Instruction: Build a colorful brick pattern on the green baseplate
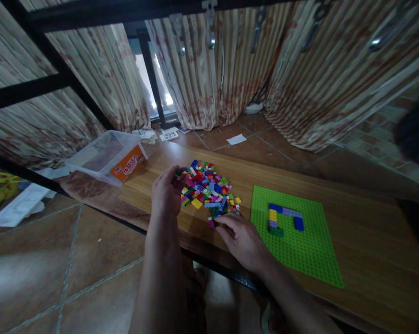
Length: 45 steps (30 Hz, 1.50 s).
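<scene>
Two hands sit at the brick pile (209, 183): the right hand (242, 239), thumb and fingertips close together, at its near side, the left hand (165, 190), fingers curled, at its left; I cannot tell whether either pinches a brick. A careless rake of the fingers could send loose bricks over the near side of the wooden table (376, 236). To the right, the forearm overlaps the green baseplate's (310, 255) near-left corner in view, so a sideways swing might shove it, brick outline (272, 215) and all.
</scene>
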Tool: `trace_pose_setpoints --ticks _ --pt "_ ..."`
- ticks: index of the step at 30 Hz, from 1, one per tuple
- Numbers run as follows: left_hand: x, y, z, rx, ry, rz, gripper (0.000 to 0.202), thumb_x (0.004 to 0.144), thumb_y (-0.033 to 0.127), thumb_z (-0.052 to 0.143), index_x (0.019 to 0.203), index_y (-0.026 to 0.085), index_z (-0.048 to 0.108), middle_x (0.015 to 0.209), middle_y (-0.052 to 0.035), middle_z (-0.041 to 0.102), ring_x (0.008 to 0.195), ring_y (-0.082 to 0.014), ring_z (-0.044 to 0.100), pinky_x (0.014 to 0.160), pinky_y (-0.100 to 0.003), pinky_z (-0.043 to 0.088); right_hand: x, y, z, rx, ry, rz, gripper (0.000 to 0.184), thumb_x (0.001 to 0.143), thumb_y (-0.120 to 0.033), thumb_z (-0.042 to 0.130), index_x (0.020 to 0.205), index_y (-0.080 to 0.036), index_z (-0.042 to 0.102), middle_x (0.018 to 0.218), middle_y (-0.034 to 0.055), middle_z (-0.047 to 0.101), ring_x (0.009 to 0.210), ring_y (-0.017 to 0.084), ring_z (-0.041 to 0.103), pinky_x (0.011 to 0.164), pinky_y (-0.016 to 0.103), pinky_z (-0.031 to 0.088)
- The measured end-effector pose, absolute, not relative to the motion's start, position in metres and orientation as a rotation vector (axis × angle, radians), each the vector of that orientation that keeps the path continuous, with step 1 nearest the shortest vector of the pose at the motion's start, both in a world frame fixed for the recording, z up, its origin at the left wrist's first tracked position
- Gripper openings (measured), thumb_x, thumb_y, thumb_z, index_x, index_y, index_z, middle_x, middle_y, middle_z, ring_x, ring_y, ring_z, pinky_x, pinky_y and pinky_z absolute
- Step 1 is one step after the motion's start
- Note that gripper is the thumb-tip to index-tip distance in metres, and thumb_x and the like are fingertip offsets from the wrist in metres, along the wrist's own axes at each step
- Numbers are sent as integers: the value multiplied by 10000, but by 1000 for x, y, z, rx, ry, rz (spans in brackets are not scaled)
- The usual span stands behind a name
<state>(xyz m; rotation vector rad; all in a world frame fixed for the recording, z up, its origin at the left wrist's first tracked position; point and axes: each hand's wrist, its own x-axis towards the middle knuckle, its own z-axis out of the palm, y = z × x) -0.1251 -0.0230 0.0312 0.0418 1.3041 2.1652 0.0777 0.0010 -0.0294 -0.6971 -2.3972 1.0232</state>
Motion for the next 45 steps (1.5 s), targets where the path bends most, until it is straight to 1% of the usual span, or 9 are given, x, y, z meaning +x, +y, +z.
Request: trace_pose_setpoints --ticks 4,10,15,21,25,30,35,39,45 --pt "-131 -28 34 -44 1266 2274 117 818 212 595 728 139 603 672 -20 647 544 -63 578 511 -142 437 61 -7 -27 -710 -2311 956 171 909 -161 523 953 -225 675 935 36 684 875 177 622 797 315 493" --pt "-142 -42 37 -146 1272 2371 175 872 258 520 756 151 595 685 -7 640 533 -60 562 503 -153 418 25 -25 -30 -691 -2367 763 154 892 -163 552 929 -226 687 947 52 673 911 209 587 818 343 477" --pt "-151 -51 36 -153 1323 2392 152 847 271 521 758 169 591 691 -3 643 528 -63 559 520 -160 419 4 -21 -37 -901 -2335 440 149 867 -213 585 982 -207 679 998 103 632 969 272 518 856 423 446" --pt "-155 -55 34 -117 1317 2406 134 826 276 548 758 169 592 693 2 646 530 -62 558 527 -166 417 -10 -11 -41 -954 -2337 312 162 830 -226 640 989 -229 671 1053 112 594 995 290 482 846 444 423" --pt "-154 -55 37 -193 1260 2410 165 860 250 509 761 155 602 687 -1 648 521 -59 548 520 -165 411 -8 -5 -44 -981 -2364 267 117 863 -202 601 949 -221 678 1051 102 605 961 275 482 822 429 409" --pt "-156 -56 39 -230 1237 2430 138 846 240 514 765 163 596 689 3 652 523 -56 551 525 -159 408 1 0 -44 -1011 -2345 241 98 870 -185 591 864 -215 684 1030 88 620 927 263 484 803 417 388" --pt "-164 -63 33 -231 1258 2505 141 828 267 496 803 173 599 728 -13 676 529 -58 550 528 -164 412 4 -4 -36 -995 -2292 288 130 877 -168 568 874 -209 691 1027 85 627 948 264 492 825 410 387" --pt "-170 -68 30 -225 1304 2565 144 817 272 474 777 179 575 723 -9 665 525 -58 539 524 -168 399 -1 -2 -31 -923 -2279 375 135 881 -167 568 894 -209 696 1020 76 634 955 252 497 855 395 387" --pt "-169 -67 36 -443 1229 2689 166 830 262 453 757 155 557 718 -17 643 506 -54 504 506 -172 371 -23 18 -14 -879 -2266 451 129 887 -201 585 922 -209 708 1001 61 644 971 243 496 876 386 383"
